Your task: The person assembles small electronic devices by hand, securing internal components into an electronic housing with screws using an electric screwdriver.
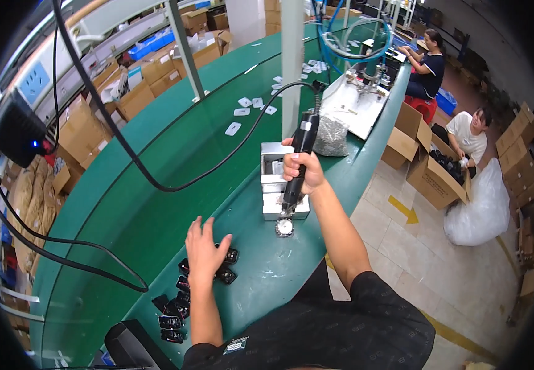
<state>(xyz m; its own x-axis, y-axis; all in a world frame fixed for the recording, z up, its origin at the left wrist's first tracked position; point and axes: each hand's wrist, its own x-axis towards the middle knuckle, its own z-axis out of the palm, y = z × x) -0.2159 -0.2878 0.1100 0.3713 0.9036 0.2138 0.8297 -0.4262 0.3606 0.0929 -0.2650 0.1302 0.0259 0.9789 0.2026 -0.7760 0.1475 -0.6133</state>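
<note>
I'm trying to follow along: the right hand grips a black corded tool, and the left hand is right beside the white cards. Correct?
Not quite: the head view shows the left hand right beside the small black parts; the white cards lie farther off. The right hand does grip a black corded tool.

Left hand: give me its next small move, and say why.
I would have the left hand close on one of the black parts. They lie right beside it on the green table and its fingers look spread, while the right hand is occupied, gripping the black corded tool.
</note>
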